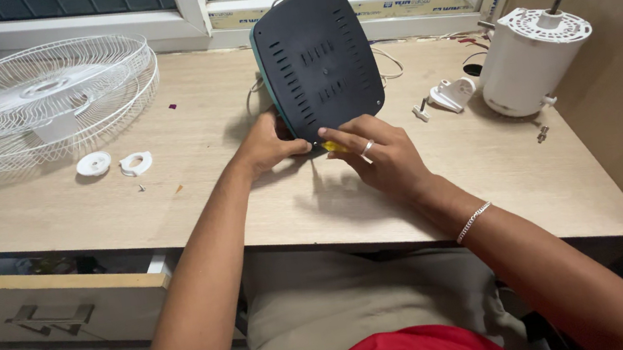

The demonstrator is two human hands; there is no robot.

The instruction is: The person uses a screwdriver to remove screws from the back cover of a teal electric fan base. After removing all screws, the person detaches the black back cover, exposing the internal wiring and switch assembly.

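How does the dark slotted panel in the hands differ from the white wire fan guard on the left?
The dark panel is solid with slots; the fan guard is open wire. The panel is squarish and stands tilted on edge, held by both hands; the guard is round, lies flat, untouched. Both rest on the wooden table.

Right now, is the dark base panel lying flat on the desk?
No. The dark base panel stands tilted on its edge, steadied by the left hand and right hand.
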